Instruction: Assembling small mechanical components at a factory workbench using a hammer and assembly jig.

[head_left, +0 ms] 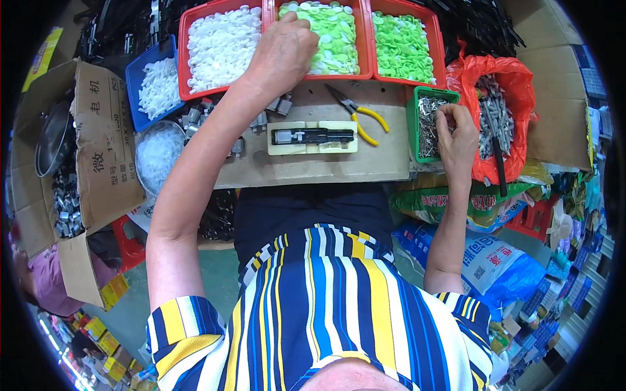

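Evidently, the table (385, 166) below both hands is crowded. Over the middle red tray (366, 39), the left hand (285, 52) is curled, fingertips partly hidden; at the green box (412, 127), the right hand's (461, 137) thumb and forefinger are nearly closed. What, if anything, is held cannot be told. Between and below the hands, the cream block (313, 148) with its black assembly (329, 136) could be jarred, or the pliers (370, 117) snagged, by a low sweep. Heaped green discs (339, 55) could be picked doubled; thin metal pieces (427, 114) could be dropped from a narrow pinch.
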The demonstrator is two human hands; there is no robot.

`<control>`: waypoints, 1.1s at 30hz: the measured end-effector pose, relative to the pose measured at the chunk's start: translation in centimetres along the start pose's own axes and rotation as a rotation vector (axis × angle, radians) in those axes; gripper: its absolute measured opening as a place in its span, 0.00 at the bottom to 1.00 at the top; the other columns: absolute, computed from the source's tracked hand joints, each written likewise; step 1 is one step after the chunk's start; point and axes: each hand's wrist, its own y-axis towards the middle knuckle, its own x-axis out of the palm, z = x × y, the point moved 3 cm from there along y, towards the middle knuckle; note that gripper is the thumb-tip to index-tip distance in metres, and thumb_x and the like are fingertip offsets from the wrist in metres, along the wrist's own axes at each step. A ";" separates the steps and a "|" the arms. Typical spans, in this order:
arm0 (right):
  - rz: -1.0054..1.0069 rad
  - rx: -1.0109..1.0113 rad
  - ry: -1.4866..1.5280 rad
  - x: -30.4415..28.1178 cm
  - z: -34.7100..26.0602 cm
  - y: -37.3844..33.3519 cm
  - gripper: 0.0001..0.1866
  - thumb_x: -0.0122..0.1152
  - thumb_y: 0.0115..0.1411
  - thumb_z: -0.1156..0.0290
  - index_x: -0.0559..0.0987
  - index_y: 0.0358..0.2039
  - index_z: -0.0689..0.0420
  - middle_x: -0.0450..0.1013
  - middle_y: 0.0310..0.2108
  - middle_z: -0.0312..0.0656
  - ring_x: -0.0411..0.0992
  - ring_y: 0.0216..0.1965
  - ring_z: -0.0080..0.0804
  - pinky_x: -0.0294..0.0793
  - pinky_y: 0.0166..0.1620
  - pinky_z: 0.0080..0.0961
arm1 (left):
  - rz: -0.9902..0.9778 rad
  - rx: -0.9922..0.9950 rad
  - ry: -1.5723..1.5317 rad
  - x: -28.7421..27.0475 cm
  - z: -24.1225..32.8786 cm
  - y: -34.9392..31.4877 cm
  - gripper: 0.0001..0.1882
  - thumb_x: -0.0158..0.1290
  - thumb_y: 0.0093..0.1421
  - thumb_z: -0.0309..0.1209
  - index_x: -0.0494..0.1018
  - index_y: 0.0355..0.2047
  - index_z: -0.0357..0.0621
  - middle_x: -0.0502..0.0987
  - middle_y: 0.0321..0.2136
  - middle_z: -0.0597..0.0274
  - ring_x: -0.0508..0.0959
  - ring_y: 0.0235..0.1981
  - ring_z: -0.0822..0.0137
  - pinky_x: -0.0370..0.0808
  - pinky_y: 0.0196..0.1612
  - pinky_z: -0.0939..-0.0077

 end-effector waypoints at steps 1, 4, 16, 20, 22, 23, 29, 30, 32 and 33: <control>0.040 -0.022 0.018 -0.2 -0.1 0.0 0.03 0.60 0.58 0.77 0.76 0.32 0.64 0.72 0.27 0.46 0.74 0.29 0.40 0.73 0.34 0.32 | 0.033 -0.012 -0.030 -0.4 0.0 0.0 0.06 0.56 0.55 0.26 0.79 0.27 0.34 0.76 0.30 0.52 0.73 0.40 0.54 0.72 0.46 0.62; 0.084 0.011 0.154 -0.8 -1.4 0.0 0.03 0.59 0.58 0.79 0.76 0.33 0.64 0.73 0.28 0.45 0.75 0.30 0.37 0.74 0.36 0.30 | 0.096 -0.046 -0.127 -1.5 0.9 -0.4 0.07 0.55 0.57 0.26 0.78 0.30 0.33 0.77 0.29 0.53 0.75 0.37 0.55 0.72 0.43 0.63; 0.081 -0.269 0.574 3.3 -11.0 0.0 0.06 0.62 0.55 0.81 0.75 0.32 0.61 0.75 0.29 0.41 0.76 0.30 0.32 0.74 0.35 0.26 | -0.107 -0.612 -1.086 -1.8 7.1 -3.9 0.10 0.55 0.64 0.29 0.77 0.35 0.31 0.80 0.28 0.63 0.79 0.31 0.76 0.78 0.38 0.81; 0.071 -0.349 0.488 3.5 -11.3 0.0 0.07 0.62 0.54 0.82 0.75 0.33 0.61 0.75 0.30 0.41 0.75 0.31 0.34 0.74 0.36 0.27 | -0.072 -0.601 -1.100 -1.9 7.0 -4.5 0.10 0.56 0.63 0.29 0.77 0.35 0.30 0.79 0.28 0.63 0.78 0.31 0.78 0.78 0.38 0.82; 0.098 -0.405 0.442 3.8 -11.6 -0.1 0.08 0.63 0.52 0.83 0.75 0.33 0.61 0.75 0.30 0.42 0.75 0.30 0.36 0.74 0.36 0.29 | -0.067 -0.606 -1.103 -1.9 6.8 -4.7 0.10 0.56 0.63 0.29 0.77 0.35 0.30 0.79 0.28 0.64 0.78 0.31 0.78 0.78 0.38 0.82; 0.129 -0.456 0.397 3.8 -11.9 0.0 0.10 0.63 0.50 0.84 0.74 0.33 0.60 0.74 0.30 0.42 0.75 0.30 0.38 0.74 0.36 0.30 | -0.019 -0.597 -1.102 -2.0 6.7 -4.9 0.10 0.56 0.62 0.29 0.78 0.33 0.30 0.79 0.25 0.63 0.77 0.28 0.79 0.76 0.33 0.82; 0.161 -0.500 0.315 4.0 -12.8 -0.2 0.11 0.65 0.49 0.81 0.73 0.33 0.57 0.74 0.31 0.40 0.75 0.33 0.37 0.71 0.38 0.31 | -0.046 -0.695 -1.287 -2.4 6.6 -5.5 0.09 0.56 0.62 0.30 0.79 0.34 0.33 0.81 0.26 0.62 0.77 0.27 0.78 0.74 0.31 0.83; 0.111 -0.437 0.398 4.1 -12.5 -0.1 0.10 0.64 0.50 0.82 0.74 0.32 0.58 0.74 0.30 0.41 0.75 0.32 0.39 0.73 0.37 0.32 | -0.113 -0.730 -1.367 -2.8 6.6 -5.7 0.09 0.56 0.63 0.30 0.79 0.36 0.35 0.81 0.28 0.60 0.79 0.29 0.77 0.74 0.32 0.84; 0.027 -0.276 0.505 3.8 -12.3 0.0 0.08 0.63 0.52 0.83 0.74 0.32 0.60 0.74 0.28 0.43 0.75 0.31 0.40 0.74 0.35 0.32 | -0.150 -0.844 -1.610 -2.2 6.6 -6.2 0.10 0.55 0.64 0.30 0.78 0.39 0.35 0.82 0.30 0.57 0.81 0.30 0.73 0.74 0.32 0.85; 0.023 -0.296 0.488 3.6 -12.2 0.0 0.07 0.62 0.53 0.83 0.75 0.32 0.61 0.74 0.28 0.44 0.76 0.30 0.40 0.75 0.34 0.32 | -0.162 -0.899 -1.763 -1.8 6.8 -6.7 0.10 0.55 0.64 0.30 0.77 0.40 0.35 0.82 0.31 0.57 0.81 0.30 0.72 0.75 0.33 0.84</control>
